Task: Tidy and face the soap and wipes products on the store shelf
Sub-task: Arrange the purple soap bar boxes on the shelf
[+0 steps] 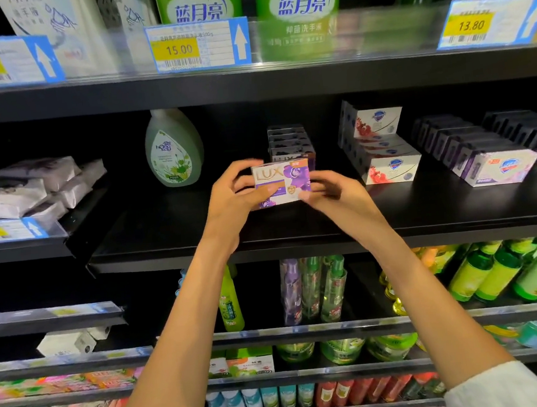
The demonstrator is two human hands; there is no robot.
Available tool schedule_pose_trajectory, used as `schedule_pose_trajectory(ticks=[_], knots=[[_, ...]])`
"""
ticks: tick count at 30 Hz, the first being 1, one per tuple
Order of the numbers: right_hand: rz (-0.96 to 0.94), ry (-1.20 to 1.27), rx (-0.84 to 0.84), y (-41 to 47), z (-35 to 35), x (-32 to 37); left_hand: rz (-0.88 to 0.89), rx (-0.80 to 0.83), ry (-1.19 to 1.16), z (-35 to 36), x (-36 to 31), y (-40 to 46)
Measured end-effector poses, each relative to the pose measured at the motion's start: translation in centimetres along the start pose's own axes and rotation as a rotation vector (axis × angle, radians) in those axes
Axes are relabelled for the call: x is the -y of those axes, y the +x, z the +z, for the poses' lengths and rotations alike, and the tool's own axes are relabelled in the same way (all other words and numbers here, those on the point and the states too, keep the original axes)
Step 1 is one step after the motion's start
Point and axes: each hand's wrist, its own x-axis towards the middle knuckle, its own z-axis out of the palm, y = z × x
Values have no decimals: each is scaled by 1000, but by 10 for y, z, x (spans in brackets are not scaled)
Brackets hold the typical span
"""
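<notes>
A purple and white Lux soap box [283, 179] is held up just above the black middle shelf [171, 232], its printed face toward me. My left hand [232, 195] grips its left side, thumb across the front. My right hand [328, 191] pinches its lower right corner. Behind the box runs a row of more Lux boxes [287, 142]. To the right lie rows of white Safeguard soap boxes [391, 167] and a further row [499, 166]. Grey wipes packs [34, 188] are piled on the left shelf.
A pale green hand-soap bottle [173, 148] stands at the back left of the middle shelf. Two green bottles [299, 10] and price tags [198, 46] sit on the shelf above. Bottles [314, 289] and packets fill the shelves below.
</notes>
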Motion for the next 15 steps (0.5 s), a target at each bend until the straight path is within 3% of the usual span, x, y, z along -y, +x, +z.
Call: schedule_pose_trajectory(ticks=[3,5,9,15], knots=[[-32,-416,110,-7,-5,-3,3,-54,68,-16,-2,-1],[-10,-555,216,-11,-8,-7,-7,-81,105,-31,-2,-3],[-25,-682,312,-13,-6,-6,-34,-135,206,-62,3,0],[-53,-713,318,-13,-6,-7,-39,-201,346,-89,16,25]])
